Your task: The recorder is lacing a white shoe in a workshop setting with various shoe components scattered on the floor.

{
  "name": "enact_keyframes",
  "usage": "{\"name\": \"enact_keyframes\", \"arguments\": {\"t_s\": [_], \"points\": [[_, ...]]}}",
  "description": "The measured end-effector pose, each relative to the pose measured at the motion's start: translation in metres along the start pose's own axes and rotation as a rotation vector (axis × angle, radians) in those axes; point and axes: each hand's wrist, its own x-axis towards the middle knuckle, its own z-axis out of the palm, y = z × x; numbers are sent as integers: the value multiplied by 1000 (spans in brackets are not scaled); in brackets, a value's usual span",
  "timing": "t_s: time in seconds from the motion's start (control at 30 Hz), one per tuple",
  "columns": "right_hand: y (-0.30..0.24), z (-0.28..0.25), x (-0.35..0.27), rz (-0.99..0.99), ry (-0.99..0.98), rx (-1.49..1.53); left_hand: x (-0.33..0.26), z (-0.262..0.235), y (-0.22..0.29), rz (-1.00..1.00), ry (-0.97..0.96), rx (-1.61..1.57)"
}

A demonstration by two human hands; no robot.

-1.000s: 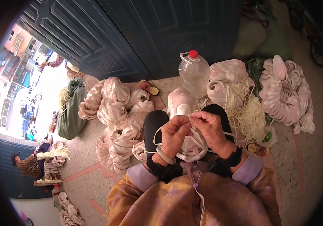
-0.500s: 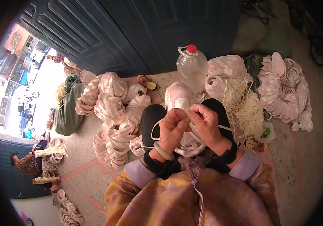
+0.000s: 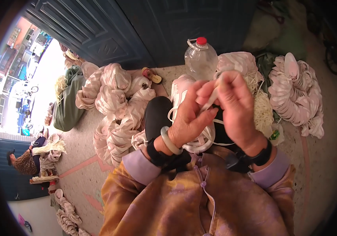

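A narrow flat white lace (image 3: 211, 100) runs between my two raised hands. My left hand (image 3: 189, 118), with a pale bangle at its wrist, pinches it between bent fingers. My right hand (image 3: 236, 108) closes on the lace's upper part, its fingertips slightly blurred. Below them, between my dark-clad knees, rests a pale pinkish-white shoe upper (image 3: 179, 87), partly hidden by my hands. More white cord loops around its near end.
A large clear bottle (image 3: 201, 63) with a red cap stands ahead. Piles of nested pale pieces (image 3: 115, 104) lie left and others (image 3: 294, 94) right. Cream strands (image 3: 263, 112) hang beside my right hand. A green sack (image 3: 69, 102) and a seated person (image 3: 25, 162) are at left.
Both hands have risen away from the shoe upper and look larger. The right hand has moved up and right, and the white lace now shows plainly between them. The view has shifted slightly.
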Motion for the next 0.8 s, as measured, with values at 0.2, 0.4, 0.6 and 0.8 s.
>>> {"name": "enact_keyframes", "arguments": {"t_s": [0.2,0.4,0.6,0.8], "points": [[-62,-41,33,-37,86,118,-30,3,-1,-163,-152,81],[-133,-95,46,-150,158,-92,-38,2,-8,-122,-286,56],[-137,-134,40,-144,276,-177,-28,-3,-22,9,-299,267],[-147,-152,38,-152,204,-148,-33,-12,-36,-7,-346,391]]}}
